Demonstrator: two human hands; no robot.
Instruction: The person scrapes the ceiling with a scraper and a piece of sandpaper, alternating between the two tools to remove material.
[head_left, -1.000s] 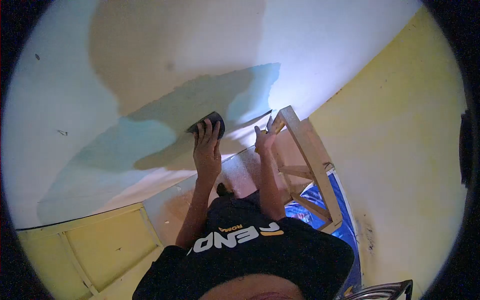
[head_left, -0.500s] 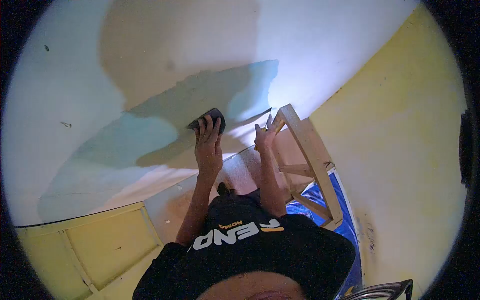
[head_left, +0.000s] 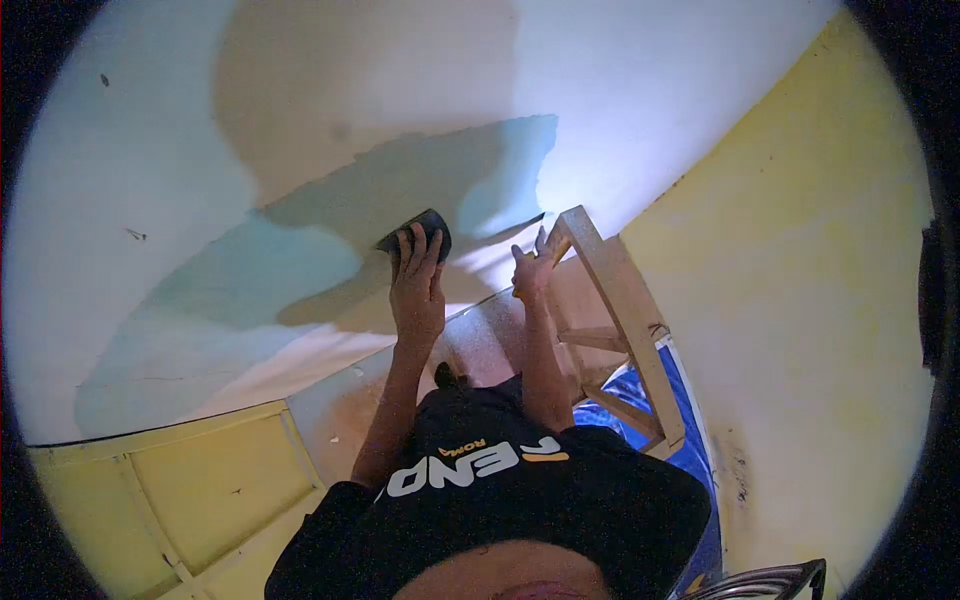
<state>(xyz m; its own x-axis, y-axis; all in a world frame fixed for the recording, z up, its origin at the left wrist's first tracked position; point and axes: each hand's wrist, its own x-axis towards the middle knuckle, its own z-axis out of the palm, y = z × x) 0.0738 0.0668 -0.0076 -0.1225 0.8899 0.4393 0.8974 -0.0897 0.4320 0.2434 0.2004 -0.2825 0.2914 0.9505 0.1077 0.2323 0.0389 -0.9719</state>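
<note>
My left hand (head_left: 416,288) is raised with its fingers over a black flat pad (head_left: 432,228), pressing it against a pale wall (head_left: 640,90). The pad lies over a blue-green patch (head_left: 240,290) that runs across the wall. My right hand (head_left: 534,272) is lifted beside it, index finger and thumb stretched out and the other fingers curled. A bit of yellow shows at its palm; I cannot tell what it holds. Close to its fingertips runs a thin dark edge on the wall. A wooden frame (head_left: 620,300) stands just right of this hand.
A yellow wall (head_left: 790,260) rises on the right. Blue plastic sheeting (head_left: 695,480) shows behind the frame. Yellow panelling (head_left: 220,485) fills the lower left, and a bundle of dark cables or tubing (head_left: 765,582) lies at the lower right. My shadow falls over the wall.
The view has shifted very slightly, so the wall marks at left sit a little farther right and higher. Both hands and the pad stay nearly in place.
</note>
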